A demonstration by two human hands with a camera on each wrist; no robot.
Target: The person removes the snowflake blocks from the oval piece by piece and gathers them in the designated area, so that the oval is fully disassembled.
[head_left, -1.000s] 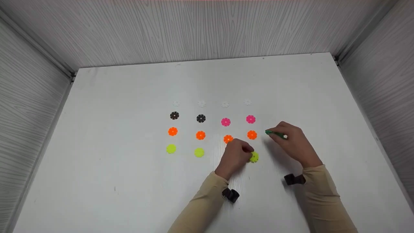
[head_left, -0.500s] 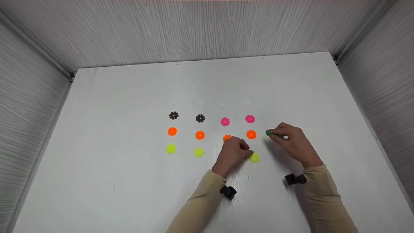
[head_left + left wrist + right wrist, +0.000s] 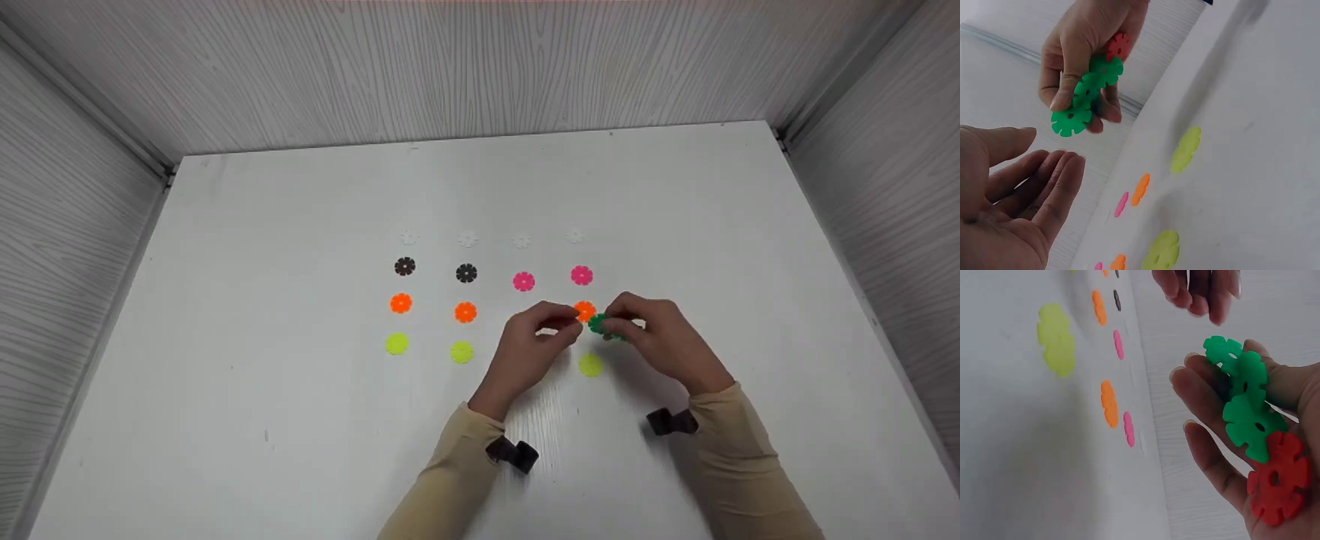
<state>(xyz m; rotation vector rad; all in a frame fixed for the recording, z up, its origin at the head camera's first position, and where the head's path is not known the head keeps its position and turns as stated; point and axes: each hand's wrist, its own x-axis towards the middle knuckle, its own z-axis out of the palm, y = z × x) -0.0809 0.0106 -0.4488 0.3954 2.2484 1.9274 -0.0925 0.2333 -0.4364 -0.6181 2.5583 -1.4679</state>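
In the head view my right hand point(image 3: 660, 341) pinches a chain of slotted flower-shaped plastic discs. The right wrist view shows three green discs point(image 3: 1246, 382) linked edge to edge, with a red disc point(image 3: 1279, 479) lying at their end against the palm. Facing it, my left hand point(image 3: 527, 351) holds nothing; thumb and fingers stand apart in the left wrist view, close to the nearest green disc point(image 3: 1071, 121). Below both hands a yellow disc point(image 3: 591, 365) lies flat on the table. An orange disc point(image 3: 585, 310) lies just behind the fingertips, partly covered.
More discs lie in spaced rows on the white table point(image 3: 225, 315): white discs point(image 3: 468, 239) at the back, then black discs point(image 3: 466, 273) and pink discs point(image 3: 523, 281), an orange disc point(image 3: 465, 312) and a yellow disc point(image 3: 462, 352). Wood-grain panels point(image 3: 480, 67) enclose the table.
My left hand has left the right-hand yellow disc, risen and spread its thumb from its fingers. My right hand has come left with the green discs, towards the left hand.
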